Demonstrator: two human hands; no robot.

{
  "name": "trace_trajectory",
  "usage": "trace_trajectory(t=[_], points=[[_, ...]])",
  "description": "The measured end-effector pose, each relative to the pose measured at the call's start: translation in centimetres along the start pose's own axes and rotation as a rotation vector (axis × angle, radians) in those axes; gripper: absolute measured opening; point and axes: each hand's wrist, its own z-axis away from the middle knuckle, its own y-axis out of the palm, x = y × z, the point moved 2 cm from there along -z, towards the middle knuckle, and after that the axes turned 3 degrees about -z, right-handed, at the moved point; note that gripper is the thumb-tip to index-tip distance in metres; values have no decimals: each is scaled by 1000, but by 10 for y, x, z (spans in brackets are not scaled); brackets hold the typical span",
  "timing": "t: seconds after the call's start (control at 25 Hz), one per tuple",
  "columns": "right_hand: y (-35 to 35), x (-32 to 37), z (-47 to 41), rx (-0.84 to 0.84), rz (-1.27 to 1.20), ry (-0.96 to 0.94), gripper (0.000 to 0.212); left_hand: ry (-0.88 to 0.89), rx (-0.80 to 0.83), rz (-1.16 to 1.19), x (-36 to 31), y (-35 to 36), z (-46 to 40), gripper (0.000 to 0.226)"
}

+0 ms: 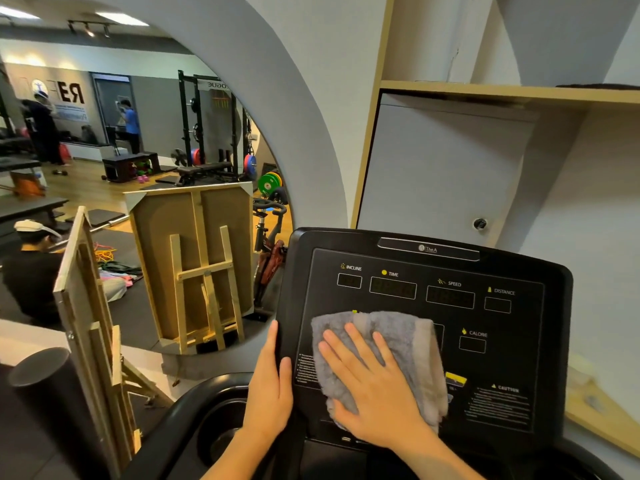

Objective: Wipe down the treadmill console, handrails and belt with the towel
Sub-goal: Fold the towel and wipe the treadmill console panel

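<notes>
My right hand (377, 386) lies flat with fingers straight, pressing a folded grey fluffy towel (398, 344) onto the lower left of the black treadmill console panel (485, 341), while my left hand (270, 386) rests with fingers extended along the console's left edge, steadying it. I judge the risk to be that firm pressure over the touch panel could wake a control, or that the loose towel slips sideways from under my open palm. Below and left of the console, a round black cup holder (221, 424) appears to hold nothing, though its bottom is dark.
</notes>
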Motion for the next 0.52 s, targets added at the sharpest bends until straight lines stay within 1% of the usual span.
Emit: trace_trajectory(t=[0.12,0.28,0.4,0.52], points=[[-5,-41,47,-26,32,167,93,6,-78,-22,1,4,0,61],[-23,-107,93,-64,107,431,88,22,-65,-31,-2,1,-6,63],[-45,-149,97,-118,111,633,86,41,-75,-84,-20,0,-26,66],[-63,-172,71,-193,79,737,84,73,-101,-143,-41,-5,-54,65]])
